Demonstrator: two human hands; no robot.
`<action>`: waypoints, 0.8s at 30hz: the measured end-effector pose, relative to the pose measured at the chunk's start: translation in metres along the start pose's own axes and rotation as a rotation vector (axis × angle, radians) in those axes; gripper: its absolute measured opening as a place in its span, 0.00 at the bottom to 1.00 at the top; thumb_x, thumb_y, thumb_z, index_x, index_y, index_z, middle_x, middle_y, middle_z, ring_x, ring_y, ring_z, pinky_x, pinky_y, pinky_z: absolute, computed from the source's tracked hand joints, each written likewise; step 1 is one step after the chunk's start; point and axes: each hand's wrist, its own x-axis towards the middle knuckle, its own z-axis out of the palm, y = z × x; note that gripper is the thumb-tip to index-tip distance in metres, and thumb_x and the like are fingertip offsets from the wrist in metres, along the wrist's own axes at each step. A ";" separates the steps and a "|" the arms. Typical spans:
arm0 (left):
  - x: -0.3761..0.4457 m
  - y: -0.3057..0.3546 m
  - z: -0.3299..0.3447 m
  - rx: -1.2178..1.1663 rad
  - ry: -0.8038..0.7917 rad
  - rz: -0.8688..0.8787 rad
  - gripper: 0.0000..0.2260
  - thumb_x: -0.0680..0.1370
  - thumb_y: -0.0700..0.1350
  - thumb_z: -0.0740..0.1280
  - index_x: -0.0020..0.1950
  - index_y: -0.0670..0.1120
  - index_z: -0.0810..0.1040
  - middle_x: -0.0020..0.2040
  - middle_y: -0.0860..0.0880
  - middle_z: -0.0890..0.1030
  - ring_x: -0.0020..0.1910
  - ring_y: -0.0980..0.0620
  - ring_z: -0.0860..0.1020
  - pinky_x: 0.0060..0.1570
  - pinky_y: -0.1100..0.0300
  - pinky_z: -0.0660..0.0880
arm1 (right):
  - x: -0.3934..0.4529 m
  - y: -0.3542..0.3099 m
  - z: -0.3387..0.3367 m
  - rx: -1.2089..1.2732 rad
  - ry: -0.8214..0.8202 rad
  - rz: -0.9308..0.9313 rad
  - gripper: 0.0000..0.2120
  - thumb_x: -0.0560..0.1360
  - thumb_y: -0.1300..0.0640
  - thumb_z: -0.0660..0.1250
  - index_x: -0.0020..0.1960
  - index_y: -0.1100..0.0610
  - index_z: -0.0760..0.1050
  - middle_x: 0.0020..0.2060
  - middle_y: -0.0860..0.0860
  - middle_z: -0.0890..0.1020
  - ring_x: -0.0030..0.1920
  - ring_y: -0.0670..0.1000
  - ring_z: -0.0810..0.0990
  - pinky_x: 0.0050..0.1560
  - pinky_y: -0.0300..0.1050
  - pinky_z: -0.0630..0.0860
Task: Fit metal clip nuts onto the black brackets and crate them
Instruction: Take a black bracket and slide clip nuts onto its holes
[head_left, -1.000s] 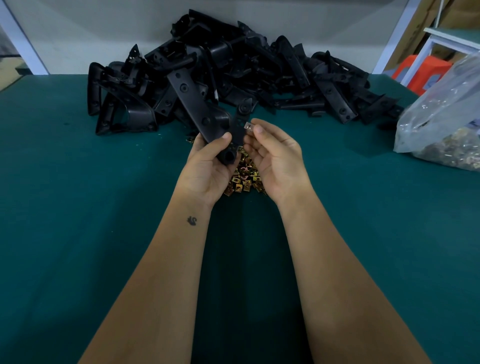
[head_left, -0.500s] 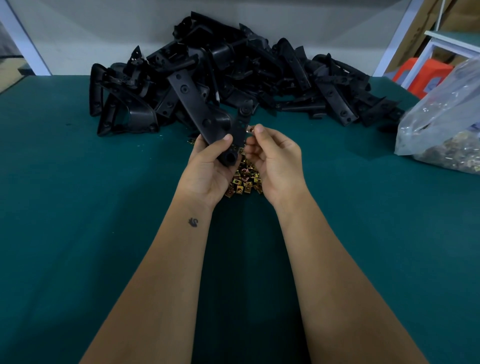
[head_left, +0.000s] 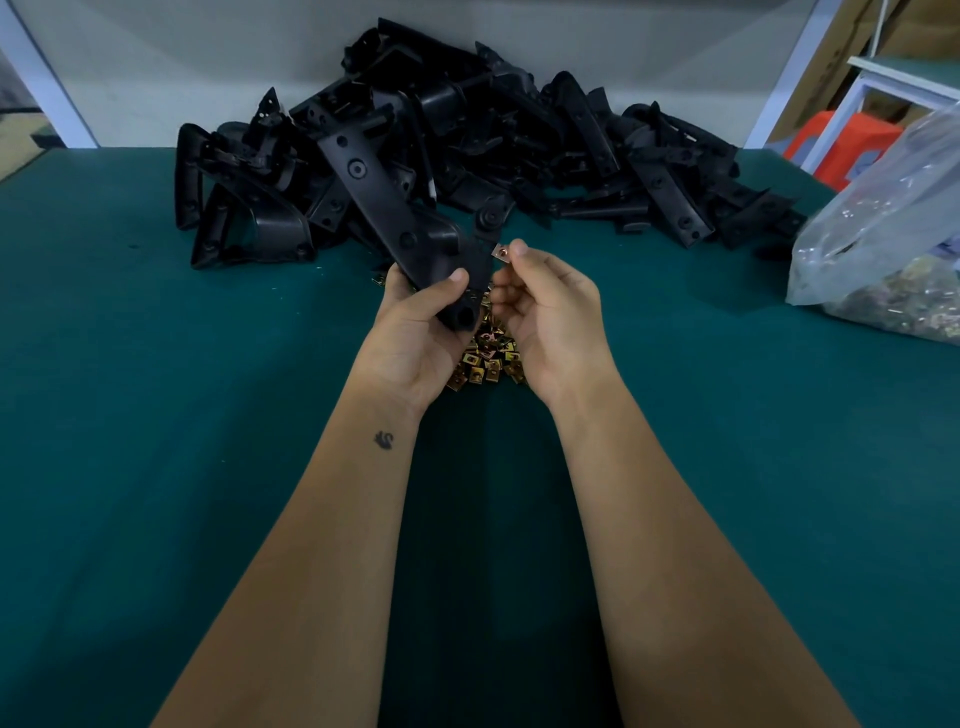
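We hold one bracket (head_left: 395, 228) in our left hand (head_left: 415, 332), thumb curled over its lower end, its long arm slanting up and away toward the pile (head_left: 467, 156) at the back of the table (head_left: 156, 467). Our right hand (head_left: 550, 312) pinches a single clip nut (head_left: 500, 252) between thumb and forefinger; the remaining fingers curl loosely under it.

What has changed: a second ago the nut sat close in against the bracket, and half a second ago our fingertips were almost hidden behind its upright tab. Now the nut is clear in view, lifted slightly and sitting just beside the tab's right edge, its flat face turned toward us. The bracket itself has barely moved.

We judge this a re-aim, not a finished fit: the nut is not yet seated on the tab, and whether it touches the edge we cannot tell. The open mouth of the clip likely needs lining up with that edge before it slides on.

The loose nuts (head_left: 485, 358) lie on the table below and between our hands. A clear bag (head_left: 883, 234) lies at the right. No crate is in view, so crating is still ahead.
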 end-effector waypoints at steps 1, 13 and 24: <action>0.000 0.000 0.000 0.011 0.000 0.003 0.14 0.79 0.31 0.62 0.60 0.45 0.70 0.58 0.45 0.81 0.53 0.50 0.82 0.48 0.60 0.79 | 0.000 0.000 0.000 0.000 -0.006 -0.006 0.05 0.78 0.62 0.68 0.43 0.59 0.79 0.32 0.50 0.80 0.32 0.46 0.77 0.36 0.38 0.76; 0.002 -0.002 -0.001 0.134 0.030 -0.002 0.09 0.79 0.43 0.67 0.56 0.50 0.70 0.48 0.51 0.84 0.43 0.53 0.83 0.40 0.57 0.78 | 0.002 0.002 -0.001 -0.015 -0.047 -0.003 0.09 0.76 0.66 0.68 0.39 0.57 0.80 0.30 0.49 0.78 0.30 0.45 0.74 0.33 0.36 0.73; 0.000 0.000 -0.001 0.148 0.059 -0.012 0.10 0.79 0.43 0.69 0.56 0.49 0.71 0.48 0.51 0.84 0.45 0.54 0.83 0.42 0.60 0.79 | 0.000 0.003 -0.001 -0.012 -0.132 -0.007 0.10 0.77 0.66 0.67 0.38 0.58 0.79 0.29 0.48 0.75 0.30 0.44 0.70 0.33 0.34 0.71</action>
